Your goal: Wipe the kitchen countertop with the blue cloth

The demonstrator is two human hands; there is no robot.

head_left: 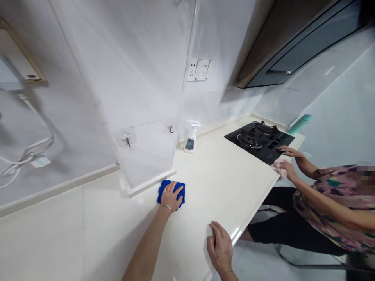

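Observation:
My left hand presses down on a folded blue cloth, which lies on the white countertop by the foot of the tiled pillar. The fingers spread over the cloth, and it sticks out on both sides of them. Closer to the front edge, my right hand rests on the counter, fingers loosely bent, thumb apart, with nothing visible in it. A white spray bottle stands upright against the back wall, beyond the cloth.
A black gas hob is set in the counter's far end, near a teal cylinder. A seated co-worker holds a pale pink cloth at the hob's edge. Hooks stick out from the pillar; cables hang at left.

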